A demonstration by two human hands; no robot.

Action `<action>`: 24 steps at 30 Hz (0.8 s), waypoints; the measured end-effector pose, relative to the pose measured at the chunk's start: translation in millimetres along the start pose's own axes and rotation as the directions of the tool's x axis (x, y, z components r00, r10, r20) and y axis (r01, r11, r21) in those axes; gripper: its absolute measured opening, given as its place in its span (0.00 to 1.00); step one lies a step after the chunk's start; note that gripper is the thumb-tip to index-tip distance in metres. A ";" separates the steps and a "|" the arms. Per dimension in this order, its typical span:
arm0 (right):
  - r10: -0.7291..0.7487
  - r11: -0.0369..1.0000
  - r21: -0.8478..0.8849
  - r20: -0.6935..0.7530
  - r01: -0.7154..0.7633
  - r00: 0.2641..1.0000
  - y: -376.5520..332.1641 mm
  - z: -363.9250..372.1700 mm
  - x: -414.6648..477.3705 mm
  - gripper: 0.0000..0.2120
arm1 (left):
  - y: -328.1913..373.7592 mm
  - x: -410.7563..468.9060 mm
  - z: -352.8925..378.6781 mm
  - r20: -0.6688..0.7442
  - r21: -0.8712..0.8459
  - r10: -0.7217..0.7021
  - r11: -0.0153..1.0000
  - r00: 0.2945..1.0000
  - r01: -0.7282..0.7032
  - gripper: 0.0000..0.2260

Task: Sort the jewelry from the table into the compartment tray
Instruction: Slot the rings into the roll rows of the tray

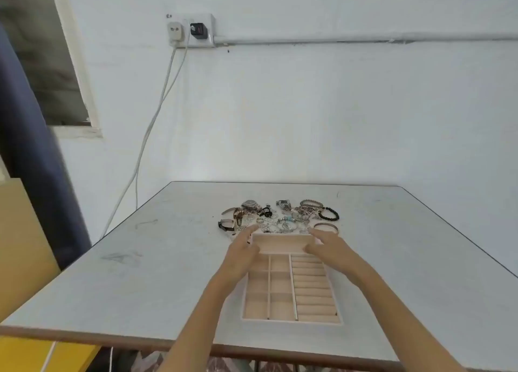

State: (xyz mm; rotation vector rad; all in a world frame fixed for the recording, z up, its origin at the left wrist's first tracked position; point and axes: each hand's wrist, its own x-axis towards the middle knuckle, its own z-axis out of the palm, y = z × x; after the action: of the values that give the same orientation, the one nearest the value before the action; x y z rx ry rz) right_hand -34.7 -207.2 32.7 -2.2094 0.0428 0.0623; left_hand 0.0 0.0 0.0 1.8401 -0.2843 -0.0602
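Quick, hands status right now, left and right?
Left hand: open, straight fingers against the tray at its far left corner.
Right hand: open, fingers touching its far right corner.

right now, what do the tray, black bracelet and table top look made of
Tray: pale beige, matte and soft-looking; probably fabric-lined board or wood, with padded ridges down its right side.
Black bracelet: round black beads with a faint shine; stone, glass or plastic, cannot tell.
Table top: smooth pale grey sheet, scuffed, with a brown edge; likely laminate over board.
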 end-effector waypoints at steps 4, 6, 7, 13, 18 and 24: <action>-0.034 0.999 -0.005 -0.051 0.034 0.998 17.8 18.8 -12.4 0.27 | -9.9 -8.3 15.6 -0.083 0.065 0.018 0.998 0.996 -0.013 0.30; -0.057 0.996 -0.068 -0.087 0.051 0.995 25.5 26.1 -13.2 0.25 | -12.4 -9.2 18.4 -0.129 0.075 0.037 0.997 0.991 -0.027 0.33; -0.067 0.994 -0.092 -0.100 0.058 0.993 27.8 27.6 -13.4 0.25 | -12.8 -9.5 18.2 -0.139 0.078 0.041 0.996 0.989 -0.030 0.34; -0.120 0.983 -0.158 -0.136 0.098 0.983 36.1 32.8 -14.2 0.24 | -15.5 -15.1 21.0 -0.135 0.070 0.091 0.994 0.987 -0.082 0.35; -0.121 0.986 -0.130 -0.129 0.104 0.984 36.9 28.1 -9.1 0.25 | -21.3 -6.5 15.0 -0.146 0.001 0.086 0.996 0.986 -0.086 0.32; -0.190 0.972 -0.202 -0.352 0.124 0.917 11.0 3.6 40.3 0.14 | -10.9 46.7 -3.8 -0.326 0.037 0.108 0.994 0.939 -0.101 0.17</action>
State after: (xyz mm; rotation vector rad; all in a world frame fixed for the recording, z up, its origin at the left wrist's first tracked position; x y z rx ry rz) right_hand 4.9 -211.3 19.3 -2.3652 0.0698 -0.4582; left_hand 47.7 -4.2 -4.4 1.8173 -0.1476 0.3218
